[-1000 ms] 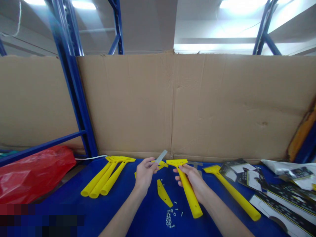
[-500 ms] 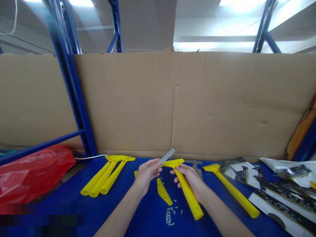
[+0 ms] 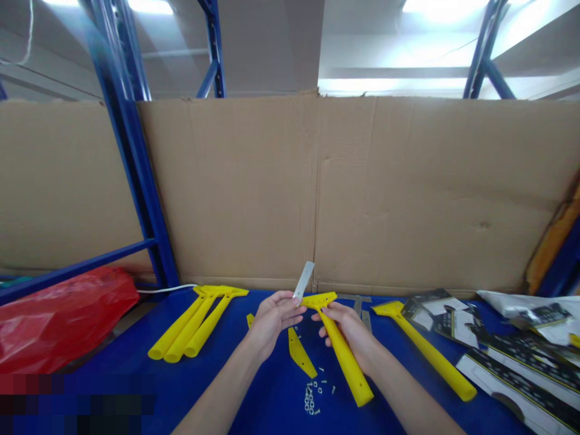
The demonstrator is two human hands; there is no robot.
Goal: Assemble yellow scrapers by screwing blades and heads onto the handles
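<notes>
My right hand (image 3: 347,323) is closed round the neck of a yellow scraper handle (image 3: 347,362), whose wide head points up and left and whose hollow grip slants down toward me. Between the fingertips of my left hand (image 3: 274,317) is a flat grey metal blade (image 3: 304,279), standing up steeply just behind the left end of that head. Below the hands lies a loose yellow clamp plate (image 3: 301,355) with holes. Nearer to me is a small pile of screws and nuts (image 3: 309,399). A few more metal blades (image 3: 365,314) lie partly hidden behind my right hand.
Three yellow scraper handles (image 3: 202,329) lie side by side at left, one more handle (image 3: 428,350) at right. Black-and-white packaging cards (image 3: 521,380) cover the right side. A red plastic bag (image 3: 67,320) is far left; a cardboard wall (image 3: 235,193) closes off the back.
The metal blade in my left hand has turned from slanting right to nearly upright, and my left fingers have shifted on it. My right hand and the scraper handle have hardly moved.
</notes>
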